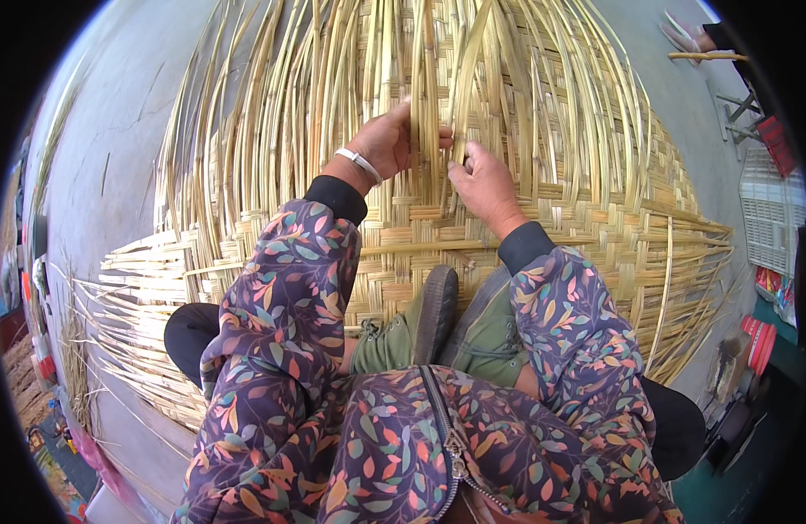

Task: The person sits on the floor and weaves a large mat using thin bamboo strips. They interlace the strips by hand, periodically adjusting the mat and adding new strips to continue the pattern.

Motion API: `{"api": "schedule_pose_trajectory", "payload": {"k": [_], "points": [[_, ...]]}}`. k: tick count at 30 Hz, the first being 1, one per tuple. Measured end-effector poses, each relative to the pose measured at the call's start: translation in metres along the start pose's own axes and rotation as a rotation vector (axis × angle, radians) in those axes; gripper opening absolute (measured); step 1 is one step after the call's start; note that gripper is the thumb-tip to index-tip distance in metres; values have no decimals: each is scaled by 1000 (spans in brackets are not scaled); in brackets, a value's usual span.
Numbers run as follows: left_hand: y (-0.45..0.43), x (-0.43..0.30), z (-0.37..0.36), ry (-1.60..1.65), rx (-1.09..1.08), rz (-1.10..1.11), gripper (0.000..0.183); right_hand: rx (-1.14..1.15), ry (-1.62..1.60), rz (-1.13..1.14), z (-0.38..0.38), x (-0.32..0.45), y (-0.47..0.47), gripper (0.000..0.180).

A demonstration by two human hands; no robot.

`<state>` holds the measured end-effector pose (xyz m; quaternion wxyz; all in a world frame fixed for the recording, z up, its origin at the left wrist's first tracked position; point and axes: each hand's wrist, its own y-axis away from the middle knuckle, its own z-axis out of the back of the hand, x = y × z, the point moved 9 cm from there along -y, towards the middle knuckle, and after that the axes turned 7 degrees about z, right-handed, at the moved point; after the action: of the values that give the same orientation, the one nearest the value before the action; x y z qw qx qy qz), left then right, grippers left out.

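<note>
A large woven mat of split reed strips (403,281) spreads under my feet and out in front of me. Long loose strips (324,98) fan away from its woven part. My left hand (386,141), with a white bangle at the wrist, is around a few upright strips (427,131). Its fingertips show past their right side, and the rest of the fingers are hidden behind them. Just to the right, my right hand (488,183) pinches another flat strip (465,98) between thumb and fingers. Below both hands a single strip (435,247) lies crosswise over the weave.
My green canvas shoes (390,344) rest on the mat. Loose strip ends (140,314) stick out over the concrete floor (114,170) at the left. A white plastic crate (770,216) stands at the right. Another person's feet (681,36) and a stick (707,56) are at the upper right.
</note>
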<state>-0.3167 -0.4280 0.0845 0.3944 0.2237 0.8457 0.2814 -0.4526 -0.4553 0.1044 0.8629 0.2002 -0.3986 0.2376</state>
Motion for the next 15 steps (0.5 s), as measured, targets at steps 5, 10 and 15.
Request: {"api": "schedule_pose_trajectory", "payload": {"k": [5,10,15], "points": [[-13,4,-7,-184,59,62,36,-34,-5,100,0,11,0,21],[-5,-6,13,-240,-132,-8,28,231,-44,60,-16,5,3,31],[45,-28,54,45,-338,-322,20,201,-122,199,-19,10,5,31]]}}
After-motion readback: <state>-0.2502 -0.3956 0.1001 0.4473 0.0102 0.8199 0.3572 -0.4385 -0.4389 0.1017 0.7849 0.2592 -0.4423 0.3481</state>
